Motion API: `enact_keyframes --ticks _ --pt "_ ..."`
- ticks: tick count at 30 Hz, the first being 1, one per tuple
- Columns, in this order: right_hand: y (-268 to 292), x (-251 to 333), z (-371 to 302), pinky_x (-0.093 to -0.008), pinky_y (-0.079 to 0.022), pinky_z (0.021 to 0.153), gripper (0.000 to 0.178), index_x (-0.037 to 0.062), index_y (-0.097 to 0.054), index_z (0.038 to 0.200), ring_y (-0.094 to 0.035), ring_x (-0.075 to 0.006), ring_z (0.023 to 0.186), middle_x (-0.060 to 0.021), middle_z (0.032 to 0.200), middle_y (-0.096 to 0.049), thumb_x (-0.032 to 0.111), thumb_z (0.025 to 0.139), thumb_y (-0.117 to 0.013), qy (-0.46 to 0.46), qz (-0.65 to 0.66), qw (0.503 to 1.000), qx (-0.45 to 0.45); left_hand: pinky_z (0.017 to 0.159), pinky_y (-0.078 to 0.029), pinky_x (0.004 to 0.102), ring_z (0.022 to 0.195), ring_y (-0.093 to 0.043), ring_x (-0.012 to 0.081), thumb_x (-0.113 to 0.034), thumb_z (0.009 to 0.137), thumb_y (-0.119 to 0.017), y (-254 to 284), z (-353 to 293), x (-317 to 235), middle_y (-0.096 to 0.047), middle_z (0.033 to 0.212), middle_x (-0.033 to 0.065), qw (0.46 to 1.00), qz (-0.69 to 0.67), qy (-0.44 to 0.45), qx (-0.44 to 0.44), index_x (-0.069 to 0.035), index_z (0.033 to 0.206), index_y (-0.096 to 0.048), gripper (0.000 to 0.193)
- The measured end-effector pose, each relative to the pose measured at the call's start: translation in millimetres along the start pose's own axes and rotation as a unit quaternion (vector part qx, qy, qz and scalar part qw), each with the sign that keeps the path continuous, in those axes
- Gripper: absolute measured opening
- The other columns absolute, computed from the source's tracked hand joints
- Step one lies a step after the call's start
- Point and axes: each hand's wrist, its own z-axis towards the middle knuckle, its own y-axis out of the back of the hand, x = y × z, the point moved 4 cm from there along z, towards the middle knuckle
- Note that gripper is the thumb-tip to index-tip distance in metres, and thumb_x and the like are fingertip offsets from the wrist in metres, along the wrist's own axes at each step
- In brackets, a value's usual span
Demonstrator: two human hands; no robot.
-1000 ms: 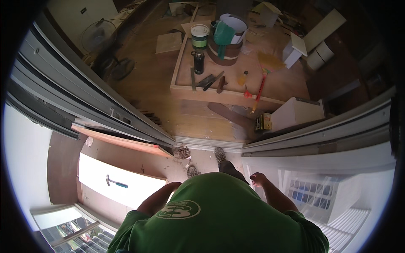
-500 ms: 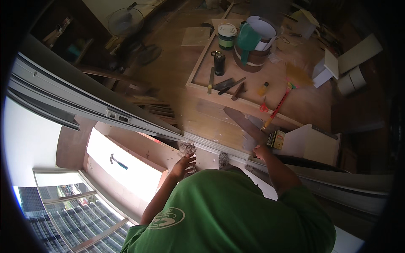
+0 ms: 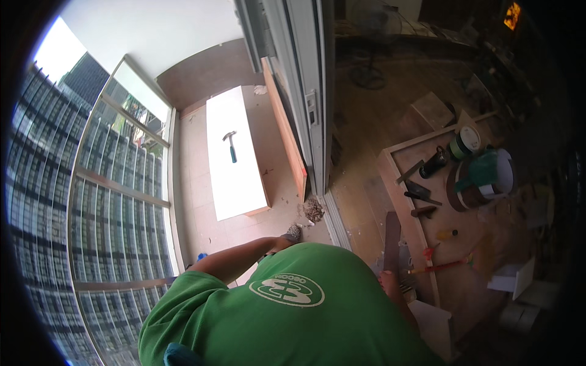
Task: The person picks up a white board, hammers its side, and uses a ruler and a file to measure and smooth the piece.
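Note:
My right hand [image 3: 389,282] is closed at the lower end of a hand saw [image 3: 392,241]; its flat dark blade points away from me, and the handle is covered by the hand. My left hand [image 3: 282,243] is low in front of my body, near my shoe [image 3: 293,232], its fingers mostly hidden by my green shirt. A claw hammer [image 3: 231,146] with a dark green handle lies on a long white panel or box [image 3: 227,186] on the balcony floor, ahead of my left hand.
The sliding door's frame and track [image 3: 336,222] separate balcony from room. A reddish board [image 3: 285,131] leans beside the door; a glass railing [image 3: 122,186] is left. Right, a low wooden panel [image 3: 390,174] carries a bottle [image 3: 434,162], buckets and tools. Debris [image 3: 314,210] lies by the track.
My view has swung left toward the balcony, so the room's things now appear farther right. My left hand has come in closer to my body. The saw stays in my right hand.

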Motion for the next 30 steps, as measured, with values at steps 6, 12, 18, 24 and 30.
enact_keyframes --ticks 6,12,18,24,30 --pt "10.3 42.3 -27.9 -0.0357 -0.051 0.053 0.03 0.0098 -0.059 0.117 -0.061 -0.0202 0.063 -0.0086 0.082 -0.064 0.031 0.097 -0.059 0.052 -0.088 0.995 0.021 0.092 -0.055 0.038 0.106 -0.068 0.0306 -0.042 0.093 -0.065 37.5 -32.6 -97.6 -0.068 0.118 0.0229 0.942 0.239 -0.065 -0.225 -0.001 0.125 -0.062 0.053" --pt "3.5 54.6 -39.2 -0.032 -0.047 0.052 0.026 0.0107 -0.059 0.115 -0.058 -0.019 0.061 -0.007 0.079 -0.062 0.031 0.098 -0.058 0.065 -0.079 0.994 0.025 0.118 -0.033 0.0398 0.146 -0.035 0.0358 -0.059 0.081 -0.072 29.4 14.6 63.8 -0.034 0.157 0.0266 0.953 0.142 0.118 -0.238 -0.001 0.159 -0.011 0.114" --pt "26.8 -44.2 39.6 -0.0342 -0.046 0.058 0.025 0.0044 -0.063 0.098 -0.053 -0.0154 0.061 -0.003 0.071 -0.055 0.028 0.101 -0.054 0.024 -0.026 0.997 0.063 0.111 -0.041 0.0396 0.133 -0.052 0.0298 -0.06 0.094 -0.055 -17.9 -21.9 -1.1 -0.054 0.143 0.021 0.991 -0.098 0.077 -0.047 -0.006 0.141 -0.055 0.072" --pt "56.5 -90.7 65.5 -0.0378 -0.042 0.059 0.034 -0.0001 -0.06 0.083 -0.046 -0.017 0.058 -0.0016 0.067 -0.049 0.027 0.101 -0.053 0.171 -0.193 0.965 0.055 0.093 -0.053 0.0384 0.099 -0.07 0.0254 -0.048 0.097 -0.057 29.8 -56.4 -99.6 -0.071 0.111 0.0178 0.967 -0.22 -0.02 -0.13 -0.003 0.102 -0.074 0.048" --pt "33.5 -8.9 -10.0 -0.0376 -0.042 0.058 0.031 -0.0025 -0.061 0.092 -0.044 -0.0178 0.058 -0.0025 0.071 -0.049 0.026 0.101 -0.052 0.126 -0.247 0.961 0.011 0.11 -0.042 0.0389 0.132 -0.051 0.0356 -0.035 0.099 -0.056 37.2 1.3 -31.1 -0.051 0.141 0.0276 0.957 0.176 0.006 -0.23 0.0 0.131 -0.061 0.048"
